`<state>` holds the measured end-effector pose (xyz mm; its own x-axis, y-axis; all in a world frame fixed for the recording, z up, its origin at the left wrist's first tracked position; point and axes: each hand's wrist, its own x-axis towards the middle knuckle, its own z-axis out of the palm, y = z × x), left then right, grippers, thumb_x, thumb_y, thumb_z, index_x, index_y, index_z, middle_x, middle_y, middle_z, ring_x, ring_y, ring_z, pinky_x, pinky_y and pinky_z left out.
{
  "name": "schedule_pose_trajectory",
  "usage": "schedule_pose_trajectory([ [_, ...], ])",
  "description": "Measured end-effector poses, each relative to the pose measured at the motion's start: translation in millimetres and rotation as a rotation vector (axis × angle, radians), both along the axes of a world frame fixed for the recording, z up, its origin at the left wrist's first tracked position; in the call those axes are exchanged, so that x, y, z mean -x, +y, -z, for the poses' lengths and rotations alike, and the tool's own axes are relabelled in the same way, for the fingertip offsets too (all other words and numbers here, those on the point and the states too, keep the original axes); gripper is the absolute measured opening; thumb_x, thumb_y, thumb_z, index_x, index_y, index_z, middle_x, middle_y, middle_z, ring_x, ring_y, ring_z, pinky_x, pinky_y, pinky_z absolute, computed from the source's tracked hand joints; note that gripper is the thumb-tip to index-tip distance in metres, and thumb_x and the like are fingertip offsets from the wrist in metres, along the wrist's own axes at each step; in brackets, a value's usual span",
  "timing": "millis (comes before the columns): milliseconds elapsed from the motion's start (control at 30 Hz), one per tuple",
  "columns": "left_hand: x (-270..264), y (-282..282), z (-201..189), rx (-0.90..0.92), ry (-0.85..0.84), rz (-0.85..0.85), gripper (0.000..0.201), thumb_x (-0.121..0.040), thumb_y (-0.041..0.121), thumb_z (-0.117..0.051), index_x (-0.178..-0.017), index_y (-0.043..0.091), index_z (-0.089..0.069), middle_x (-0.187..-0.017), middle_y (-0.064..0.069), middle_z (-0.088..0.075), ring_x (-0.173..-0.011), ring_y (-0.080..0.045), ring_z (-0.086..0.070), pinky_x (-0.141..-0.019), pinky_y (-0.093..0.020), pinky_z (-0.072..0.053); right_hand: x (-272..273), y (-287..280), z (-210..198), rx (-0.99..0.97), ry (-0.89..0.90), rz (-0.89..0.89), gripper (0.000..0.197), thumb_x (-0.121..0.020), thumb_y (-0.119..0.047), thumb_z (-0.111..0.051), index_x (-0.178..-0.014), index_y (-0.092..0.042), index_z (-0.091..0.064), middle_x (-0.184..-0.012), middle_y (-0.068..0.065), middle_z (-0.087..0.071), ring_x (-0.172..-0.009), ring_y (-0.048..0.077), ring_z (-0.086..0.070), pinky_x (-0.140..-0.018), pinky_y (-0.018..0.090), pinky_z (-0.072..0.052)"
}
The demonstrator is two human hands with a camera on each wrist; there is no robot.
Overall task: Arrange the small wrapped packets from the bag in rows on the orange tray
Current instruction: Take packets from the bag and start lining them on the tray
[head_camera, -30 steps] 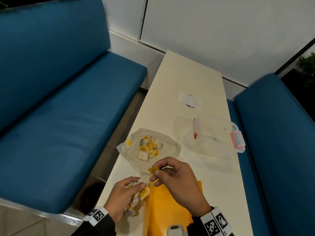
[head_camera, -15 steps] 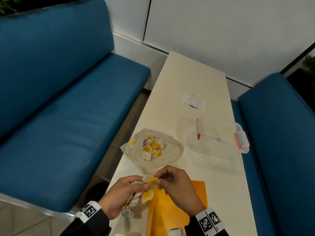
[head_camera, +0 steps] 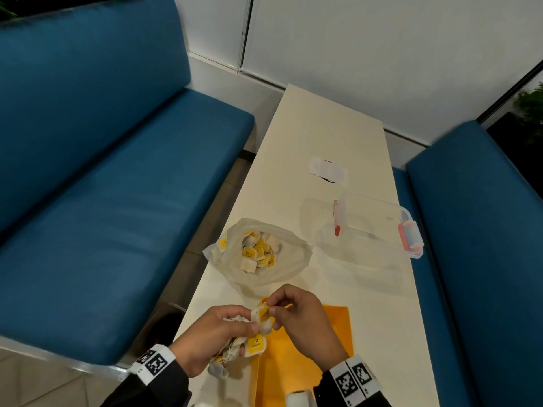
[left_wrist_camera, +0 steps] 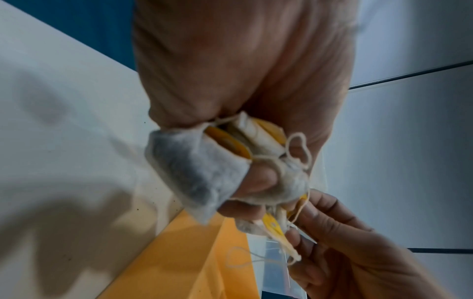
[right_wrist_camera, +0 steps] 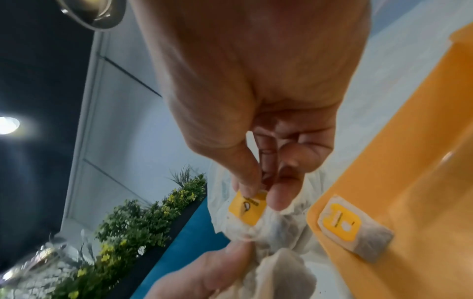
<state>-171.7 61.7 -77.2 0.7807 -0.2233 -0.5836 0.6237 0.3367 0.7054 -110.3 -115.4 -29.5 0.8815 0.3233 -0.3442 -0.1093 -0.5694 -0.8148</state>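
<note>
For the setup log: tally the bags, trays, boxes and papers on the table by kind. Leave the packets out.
plastic bag: 1
orange tray: 1
clear lidded box: 1
white paper slip: 1
Total: 4

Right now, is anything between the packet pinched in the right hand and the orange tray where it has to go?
Nothing lies between them, but the packet pinched by the right hand is not free: it stays bunched with the cluster of packets gripped by the left hand. The orange tray sits just below, with bare surface showing.
</note>
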Motion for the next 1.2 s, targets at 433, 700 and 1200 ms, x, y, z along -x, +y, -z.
schedule_pose_trajectory([
  [433,-4,0,2,-0.122,-0.060,0.092,0.021,-0.080,0.015,-0.084,-0.098,0.007,-0.078,-0.093,-0.015,-0.074,-0.081,-0.022,-0.071,-0.072,-0.030,-0.055,-7,-7,-11,0.185,-0.057,-0.306,0.029,-0.093,-0.004,-0.059,-0.099,-0.030,-0.069,-0.086,-0.008,-0.064,-0.074,0.000,-0.057,-0.073,0.018,-0.050],
  [700,-2,-2,4,-0.181,-0.157,0.126,0.026,-0.076,0.021,-0.088,-0.096,0.008,-0.077,-0.098,-0.023,-0.074,-0.085,-0.022,-0.071,-0.081,-0.035,-0.056,-2,-1,-5,0.214,-0.130,-0.295,0.023,-0.089,-0.009,-0.065,-0.104,-0.027,-0.068,-0.091,-0.012,-0.062,-0.078,-0.001,-0.058,-0.072,0.012,-0.049],
  [1200,-3,-7,2,-0.194,-0.114,0.046,0.015,-0.078,0.011,-0.085,-0.092,0.008,-0.079,-0.082,-0.012,-0.075,-0.067,-0.015,-0.070,-0.063,-0.027,-0.054,2,-23,20,-0.105,0.151,-0.005,0.005,-0.084,0.000,-0.072,-0.087,0.002,-0.068,-0.072,0.012,-0.068,-0.064,0.017,-0.063,-0.057,0.022,-0.047],
])
